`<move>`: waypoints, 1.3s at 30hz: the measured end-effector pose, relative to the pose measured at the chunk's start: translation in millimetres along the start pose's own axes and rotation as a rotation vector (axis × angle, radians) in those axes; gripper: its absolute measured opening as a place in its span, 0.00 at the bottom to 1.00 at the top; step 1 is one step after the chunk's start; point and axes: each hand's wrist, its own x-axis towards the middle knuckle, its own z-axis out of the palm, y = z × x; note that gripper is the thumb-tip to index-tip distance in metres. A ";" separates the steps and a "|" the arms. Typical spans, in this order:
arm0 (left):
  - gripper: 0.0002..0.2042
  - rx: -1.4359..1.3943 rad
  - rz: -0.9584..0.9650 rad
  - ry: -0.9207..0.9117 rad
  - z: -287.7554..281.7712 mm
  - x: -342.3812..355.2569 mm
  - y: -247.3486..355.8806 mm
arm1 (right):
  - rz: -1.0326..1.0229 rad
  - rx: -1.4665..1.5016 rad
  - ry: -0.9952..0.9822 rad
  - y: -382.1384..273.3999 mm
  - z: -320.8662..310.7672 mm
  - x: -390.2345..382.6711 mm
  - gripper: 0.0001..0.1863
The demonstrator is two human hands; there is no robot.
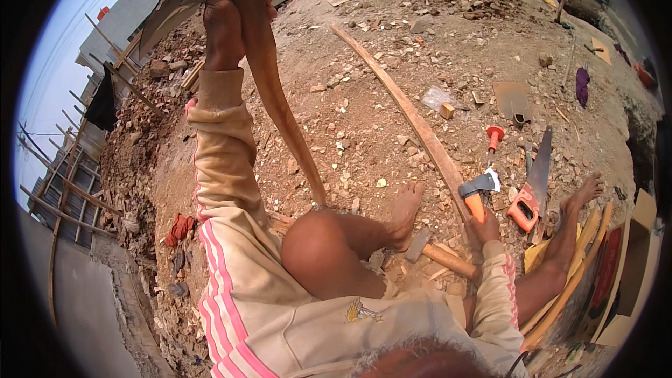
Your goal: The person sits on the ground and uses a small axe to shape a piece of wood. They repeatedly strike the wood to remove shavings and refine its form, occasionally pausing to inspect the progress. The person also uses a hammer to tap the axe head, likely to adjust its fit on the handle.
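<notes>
My left hand is raised at the upper left, its fingers wrapped around a long, slightly curved wooden plank. The plank stands on end, its lower tip near the ground beside my bent knee; its top runs to a dark shape at the picture's edge. Low on the right, my right hand grips a hatchet by its orange handle. The hatchet's dark head with a bright edge points up and away from me. Beside that hand lies a hammer with a wooden handle.
A long wooden strip crosses the rubble ground. Right of the hatchet lie a handsaw and a chisel-like tool with an orange grip. A cardboard box stands at far right. Scaffold poles rise at left.
</notes>
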 end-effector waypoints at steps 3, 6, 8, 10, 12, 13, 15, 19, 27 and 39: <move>0.43 -0.075 -0.134 -0.205 26.3 -11.2 -11.1 | 0.031 -0.145 -0.039 6.7 -9.8 2.3 0.24; 0.43 -0.146 -0.175 -0.386 53.5 -22.7 -43.5 | 0.041 -0.261 -0.084 -11.9 -12.4 -1.9 0.26; 0.42 -0.185 -0.226 -0.412 79.3 -30.5 -62.4 | 0.073 -0.399 -0.119 -33.9 -20.0 -6.1 0.29; 0.42 -0.242 -0.277 -0.501 103.6 -31.1 -76.6 | -0.001 -0.475 -0.107 -26.5 -25.2 -7.7 0.29; 0.37 -0.390 -0.336 -0.572 125.3 -37.6 -84.5 | 0.026 -0.552 -0.124 -27.6 -22.8 -9.0 0.28; 0.37 -0.459 -0.355 -0.599 134.9 -36.3 -89.5 | -0.003 -0.572 -0.108 -26.0 -20.7 -9.2 0.27; 0.40 -0.474 -0.440 -0.640 142.8 -35.4 -100.5 | 0.025 -0.633 -0.143 -22.1 -21.7 -7.4 0.28; 0.36 -0.601 -0.651 -0.751 157.1 -45.3 -104.8 | 0.082 -0.684 -0.202 -39.6 -24.2 -5.5 0.32; 0.43 -0.594 -0.465 -0.930 171.8 -78.3 -101.7 | -0.355 -0.295 0.249 -205.8 -98.7 22.1 0.40; 0.38 -0.429 -0.488 -1.404 210.5 -163.3 -56.9 | -0.990 -0.238 -0.188 -365.5 -193.0 19.7 0.43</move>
